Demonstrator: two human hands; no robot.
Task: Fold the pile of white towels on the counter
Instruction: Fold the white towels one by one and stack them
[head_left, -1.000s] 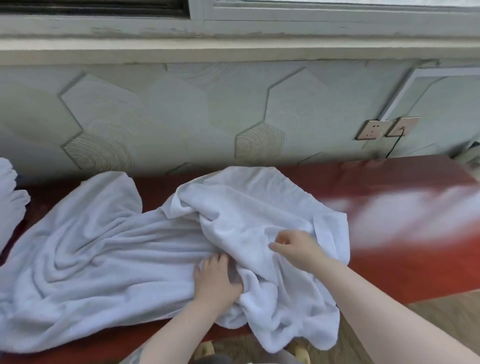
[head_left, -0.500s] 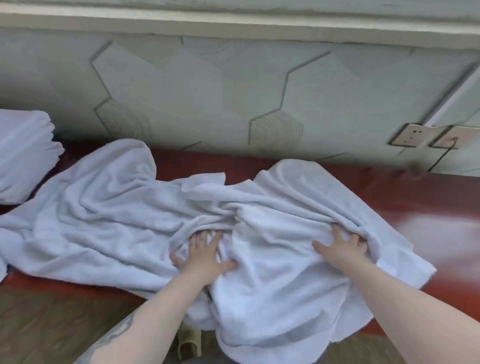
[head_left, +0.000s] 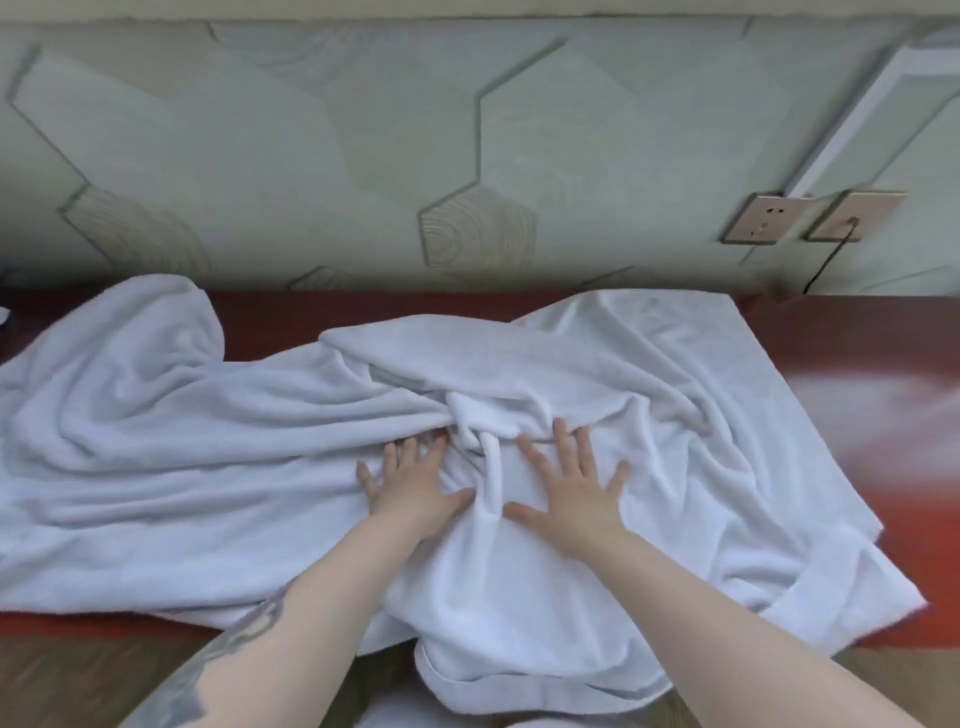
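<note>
Both hands flat on the towels, palms down, fingers spread, nothing pinched. Left hand at center frame, fingertips at the bunched knot of cloth. Right hand just beside it to the right, w/ a raised ridge of fabric running between the two.

White towels sprawl across the red counter, left edge to right of center, crumpled. Can't tell how many pcs. Right portion lies flatter, corner toward upper right near the wall; bottom edge hangs over the counter front at bottom center. Left portion is heaped in long wrinkles, reaching the frame's left edge.

Bkgd: hexagon-pattern wall behind the counter; two wall sockets at upper right, a dark cable plugged into the right one, running down to the counter.
</note>
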